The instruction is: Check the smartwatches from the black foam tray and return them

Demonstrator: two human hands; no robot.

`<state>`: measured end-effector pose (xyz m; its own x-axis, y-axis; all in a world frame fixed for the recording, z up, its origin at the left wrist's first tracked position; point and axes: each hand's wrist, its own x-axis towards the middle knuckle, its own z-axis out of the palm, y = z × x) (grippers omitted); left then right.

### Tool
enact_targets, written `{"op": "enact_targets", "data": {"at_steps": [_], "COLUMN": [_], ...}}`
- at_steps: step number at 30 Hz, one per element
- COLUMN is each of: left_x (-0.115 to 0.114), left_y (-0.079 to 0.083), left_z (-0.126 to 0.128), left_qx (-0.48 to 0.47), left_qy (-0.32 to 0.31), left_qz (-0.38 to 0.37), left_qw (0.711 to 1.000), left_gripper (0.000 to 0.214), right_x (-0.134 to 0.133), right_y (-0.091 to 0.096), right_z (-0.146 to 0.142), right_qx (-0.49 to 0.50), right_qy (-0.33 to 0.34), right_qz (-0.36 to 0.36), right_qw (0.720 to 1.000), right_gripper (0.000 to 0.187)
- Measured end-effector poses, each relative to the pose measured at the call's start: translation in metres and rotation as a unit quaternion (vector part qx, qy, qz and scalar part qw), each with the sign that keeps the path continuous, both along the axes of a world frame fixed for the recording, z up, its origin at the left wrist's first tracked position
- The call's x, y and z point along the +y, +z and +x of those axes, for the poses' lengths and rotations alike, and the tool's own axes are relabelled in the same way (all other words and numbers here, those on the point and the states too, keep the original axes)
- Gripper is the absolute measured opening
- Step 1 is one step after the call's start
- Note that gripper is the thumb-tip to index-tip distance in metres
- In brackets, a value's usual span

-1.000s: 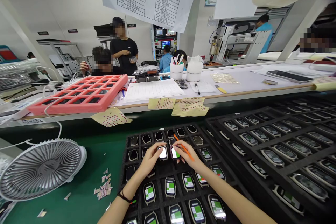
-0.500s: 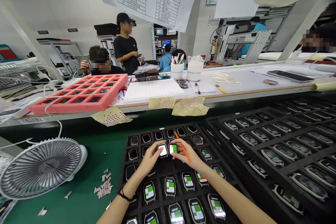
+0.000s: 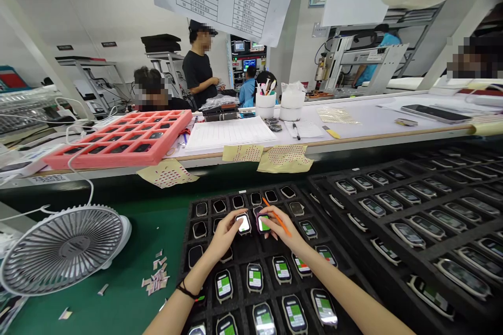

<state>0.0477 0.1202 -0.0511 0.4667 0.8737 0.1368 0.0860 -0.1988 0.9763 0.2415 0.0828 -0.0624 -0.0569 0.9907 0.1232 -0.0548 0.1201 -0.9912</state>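
Observation:
My left hand [image 3: 223, 235] pinches a small watch with a white lit screen [image 3: 243, 223] above the black foam tray [image 3: 188, 277]. My right hand [image 3: 283, 231] grips a second watch with a green and white screen [image 3: 263, 223] just beside the first. An orange stick [image 3: 277, 215] lies between the right hand's fingers and points up and left. Both watches are held over the tray's middle rows, close together. Several watches with green screens [image 3: 255, 277] sit in the tray's near pockets.
A white desk fan [image 3: 65, 248] stands at the left on the green mat, with small paper scraps [image 3: 157, 277] beside it. More black trays of watches [image 3: 412, 220] fill the right. A pink tray [image 3: 121, 138], papers and cups sit on the raised shelf. Other people work beyond it.
Both hands keep the two watches together, with slight shifts and tilts of the screens. A standing person in the background has walked to the right.

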Motion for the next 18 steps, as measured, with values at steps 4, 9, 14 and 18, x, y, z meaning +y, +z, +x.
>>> {"op": "enact_targets", "data": {"at_steps": [4, 9, 14, 18], "left_x": [0.0, 0.0, 0.0, -0.001], "left_y": [0.002, -0.001, -0.005, -0.007], "left_z": [0.0, 0.0, 0.0, 0.001], "left_qx": [0.021, 0.031, 0.013, 0.016], "left_qy": [0.016, 0.023, 0.003, -0.006], "left_qz": [0.02, 0.035, 0.016, 0.011], "left_qw": [0.999, 0.999, 1.0, 1.0], "left_gripper": [0.03, 0.029, 0.036, 0.046], "right_x": [0.001, 0.004, 0.006, 0.004], "right_y": [-0.004, -0.011, -0.015, -0.014], "right_z": [0.0, -0.001, 0.002, 0.004], "right_qx": [0.006, 0.01, 0.004, -0.018], "right_qy": [-0.019, -0.002, 0.029, 0.041], "right_qz": [-0.012, 0.0, 0.019, 0.022], "right_qw": [1.0, 1.0, 0.999, 0.999], "right_gripper": [0.026, 0.027, 0.034, 0.041]}}
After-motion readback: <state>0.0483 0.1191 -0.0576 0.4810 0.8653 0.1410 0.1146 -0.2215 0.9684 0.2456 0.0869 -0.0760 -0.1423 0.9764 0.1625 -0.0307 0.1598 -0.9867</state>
